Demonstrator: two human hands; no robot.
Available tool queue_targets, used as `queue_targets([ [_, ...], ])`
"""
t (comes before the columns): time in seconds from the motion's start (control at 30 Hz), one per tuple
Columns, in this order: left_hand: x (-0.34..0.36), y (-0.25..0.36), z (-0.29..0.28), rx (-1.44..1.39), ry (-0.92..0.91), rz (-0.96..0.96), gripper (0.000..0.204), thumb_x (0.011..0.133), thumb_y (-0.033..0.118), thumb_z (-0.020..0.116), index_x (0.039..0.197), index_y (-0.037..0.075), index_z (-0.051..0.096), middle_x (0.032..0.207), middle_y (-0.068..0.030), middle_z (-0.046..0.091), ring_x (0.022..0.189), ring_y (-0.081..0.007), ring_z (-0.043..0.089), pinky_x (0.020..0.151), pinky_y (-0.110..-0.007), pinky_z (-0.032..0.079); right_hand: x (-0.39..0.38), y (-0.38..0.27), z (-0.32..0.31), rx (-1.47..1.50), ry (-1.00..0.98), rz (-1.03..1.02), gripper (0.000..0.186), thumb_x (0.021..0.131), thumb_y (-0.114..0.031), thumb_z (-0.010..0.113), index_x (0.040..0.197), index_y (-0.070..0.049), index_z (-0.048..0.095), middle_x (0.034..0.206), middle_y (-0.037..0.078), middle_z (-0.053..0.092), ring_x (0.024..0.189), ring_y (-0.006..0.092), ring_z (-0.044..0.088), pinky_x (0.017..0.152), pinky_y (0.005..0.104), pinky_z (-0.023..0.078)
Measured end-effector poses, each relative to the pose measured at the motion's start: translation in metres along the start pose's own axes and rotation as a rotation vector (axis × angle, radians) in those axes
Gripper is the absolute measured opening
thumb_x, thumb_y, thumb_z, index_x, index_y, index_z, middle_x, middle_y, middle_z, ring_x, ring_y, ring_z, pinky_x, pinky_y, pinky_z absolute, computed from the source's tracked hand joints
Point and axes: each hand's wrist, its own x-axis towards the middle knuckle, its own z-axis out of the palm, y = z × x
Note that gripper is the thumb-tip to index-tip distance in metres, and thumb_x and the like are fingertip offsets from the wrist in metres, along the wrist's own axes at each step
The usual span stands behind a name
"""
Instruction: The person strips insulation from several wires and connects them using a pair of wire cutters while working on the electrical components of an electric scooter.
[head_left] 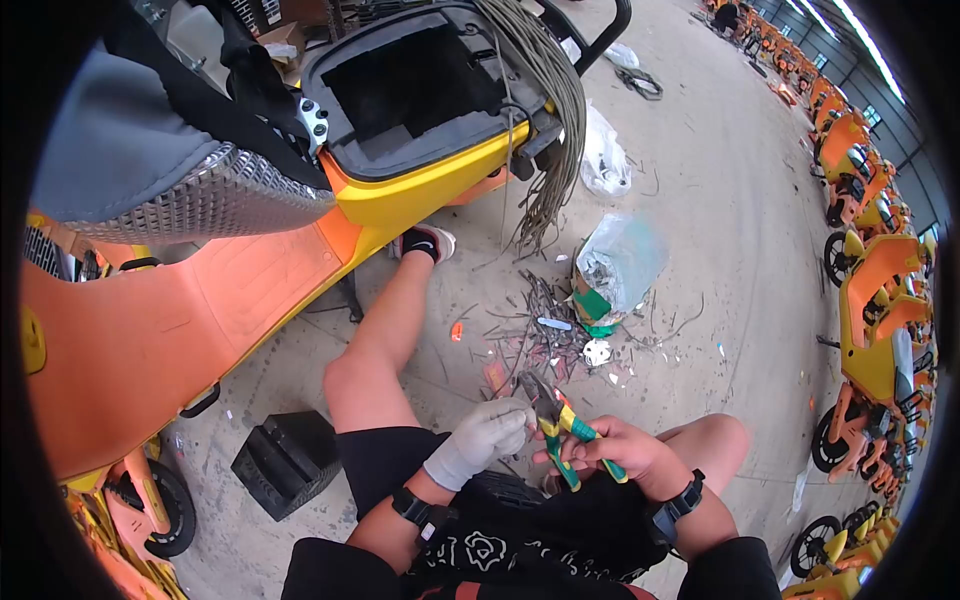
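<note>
My right hand (628, 450) is bare and wrapped round a pair of pliers (580, 427) with green and yellow handles. The handles stand apart, and the dark metal jaws point up and away from me. Close beside the jaws, my left hand (485, 440) wears a pale glove, its fingers pinched together. Whatever lies between those fingertips is too small to make out. Both hands are in front of my lap. Just beyond them, a heap of dark cut strips (550, 315) lies scattered on the floor.
A yellow and orange scooter (270, 285) stands at the left, with a bundle of long grey-green cables (560, 95) draped over its end. A black box (287, 465) sits on the floor near my left knee. Clear plastic bags (625, 260) lie ahead. Many similar scooters (868, 315) line the right side.
</note>
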Motion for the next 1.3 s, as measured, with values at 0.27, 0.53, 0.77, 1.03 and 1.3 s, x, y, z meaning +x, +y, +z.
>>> queue_targets([
  [0.27,0.005,-0.005,-0.009,-0.009,0.196,0.099,0.018,0.103,0.014,0.044,0.101,0.003,0.057,0.059,0.0064,0.034,0.047,-0.0051,0.03,0.046,-0.023,0.025,0.019,0.009,-0.022,-0.374,0.147,0.055,0.022,0.091,-0.02,0.061,0.105,-0.004,0.068,0.103,0.001,0.064,0.087,0.0087,0.054,0.075,0.0239,0.043],
  [0.53,0.015,-0.01,-0.022,-0.376,0.416,0.193,0.025,0.101,0.018,0.048,0.077,0.01,0.047,0.053,0.0053,0.03,0.042,-0.0091,0.028,0.043,-0.028,0.025,0.004,0.085,-0.104,-0.17,0.328,0.375,0.055,0.093,-0.033,0.06,0.138,-0.012,0.037,0.09,0.012,0.071,0.079,0.0273,0.068,0.067,0.0407,0.054],
  [0.77,0.052,-0.057,-0.04,-0.338,0.258,0.012,0.02,0.101,0.02,0.048,0.084,0.01,0.049,0.054,0.0057,0.029,0.043,-0.0088,0.028,0.044,-0.028,0.025,0.048,0.137,-0.189,-0.814,0.791,0.645,0.056,0.094,-0.055,0.048,0.103,-0.005,0.072,0.098,0.008,0.066,0.085,0.0191,0.06,0.078,0.0329,0.048],
  [1.03,0.014,-0.038,-0.051,-0.189,0.305,-0.127,0.016,0.102,0.022,0.046,0.101,0.009,0.056,0.058,0.0065,0.03,0.045,-0.0074,0.027,0.045,-0.027,0.022,0.155,0.205,-0.181,-0.962,0.945,0.512,0.056,0.09,-0.052,0.053,0.106,0.0,0.068,0.093,0.014,0.07,0.084,0.0254,0.068,0.073,0.0394,0.052],
  [1.3,0.033,-0.033,-0.022,-0.188,0.148,-0.189,0.02,0.102,0.024,0.046,0.104,0.007,0.057,0.06,0.0078,0.033,0.047,-0.0062,0.029,0.045,-0.025,0.023,0.135,0.279,-0.292,-1.559,0.789,0.163,0.043,0.09,-0.042,0.054,0.106,-0.005,0.069,0.108,0.018,0.07,0.097,0.0334,0.067,0.084,0.0415,0.052],
])
